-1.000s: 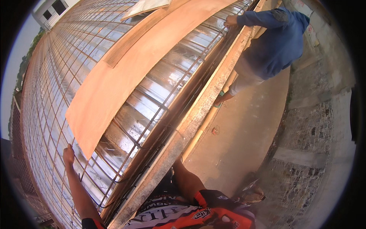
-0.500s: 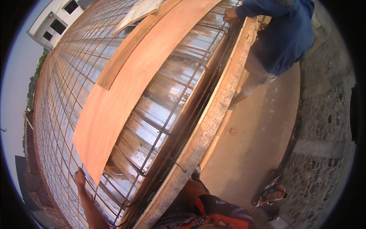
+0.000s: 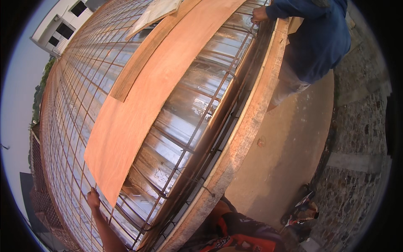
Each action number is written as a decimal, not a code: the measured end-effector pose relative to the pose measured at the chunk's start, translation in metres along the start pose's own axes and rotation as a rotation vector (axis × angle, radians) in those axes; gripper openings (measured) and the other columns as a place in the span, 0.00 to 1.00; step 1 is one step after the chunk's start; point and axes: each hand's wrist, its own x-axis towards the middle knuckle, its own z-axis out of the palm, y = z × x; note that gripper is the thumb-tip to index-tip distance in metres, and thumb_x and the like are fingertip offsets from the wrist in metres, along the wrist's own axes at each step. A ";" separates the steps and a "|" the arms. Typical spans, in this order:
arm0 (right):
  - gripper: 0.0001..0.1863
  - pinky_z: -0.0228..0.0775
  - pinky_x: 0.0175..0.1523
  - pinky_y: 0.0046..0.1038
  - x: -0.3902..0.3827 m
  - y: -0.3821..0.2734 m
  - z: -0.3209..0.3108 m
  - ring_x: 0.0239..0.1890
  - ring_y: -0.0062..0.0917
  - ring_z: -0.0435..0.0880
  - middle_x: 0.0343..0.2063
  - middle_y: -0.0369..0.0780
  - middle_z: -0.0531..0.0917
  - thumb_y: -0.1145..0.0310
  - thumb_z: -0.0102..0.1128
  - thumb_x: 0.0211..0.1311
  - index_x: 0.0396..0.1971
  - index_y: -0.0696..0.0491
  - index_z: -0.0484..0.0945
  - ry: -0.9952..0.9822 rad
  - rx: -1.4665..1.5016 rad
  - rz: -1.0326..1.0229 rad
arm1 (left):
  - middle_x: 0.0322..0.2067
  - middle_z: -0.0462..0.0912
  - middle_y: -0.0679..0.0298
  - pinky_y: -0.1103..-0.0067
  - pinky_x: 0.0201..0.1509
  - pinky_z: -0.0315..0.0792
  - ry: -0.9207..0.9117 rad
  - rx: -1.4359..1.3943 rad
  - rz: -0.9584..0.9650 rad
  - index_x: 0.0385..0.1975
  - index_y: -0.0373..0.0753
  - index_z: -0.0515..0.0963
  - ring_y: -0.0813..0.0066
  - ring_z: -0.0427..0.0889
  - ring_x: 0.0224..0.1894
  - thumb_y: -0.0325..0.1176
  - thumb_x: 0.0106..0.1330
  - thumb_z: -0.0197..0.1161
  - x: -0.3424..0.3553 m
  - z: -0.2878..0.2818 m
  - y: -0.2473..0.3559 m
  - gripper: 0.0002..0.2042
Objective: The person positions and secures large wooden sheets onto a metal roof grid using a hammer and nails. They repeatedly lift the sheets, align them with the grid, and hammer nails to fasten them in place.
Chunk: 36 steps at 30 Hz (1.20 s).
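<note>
My left hand (image 3: 93, 199) is closed round a thin steel reinforcing bar (image 3: 110, 216) of the mesh, just beside the near corner of a long plywood sheet (image 3: 138, 113). The sheet lies on the bars, with a narrower wooden board (image 3: 138, 75) along its left edge. My right hand is out of view. A long timber formwork board (image 3: 239, 145) runs along the deck's edge, close to my body. Between it and the mesh lies a narrow trench with bars (image 3: 201, 157) in it.
Shiny corrugated metal decking (image 3: 168, 143) shows under the mesh. At the far right a co-worker in a blue top (image 3: 319, 38) rests a hand (image 3: 259, 15) on the bars. Beyond the edge, a concrete floor (image 3: 289, 147), a motorcycle (image 3: 302, 212) and a stone wall (image 3: 357, 193) lie below.
The view has shifted, so the deck and board sit a little farther right. The co-worker's foot is now hidden behind the board. My left hand keeps its hold by the sheet's corner.
</note>
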 end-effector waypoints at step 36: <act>0.44 0.64 0.68 0.45 0.001 0.006 -0.013 0.61 0.43 0.74 0.61 0.46 0.74 0.27 0.35 0.68 0.68 0.50 0.65 -0.043 -0.058 -0.010 | 0.27 0.81 0.48 0.62 0.39 0.70 0.034 0.057 -0.083 0.30 0.29 0.80 0.54 0.79 0.31 0.51 0.67 0.46 -0.012 -0.002 0.022 0.27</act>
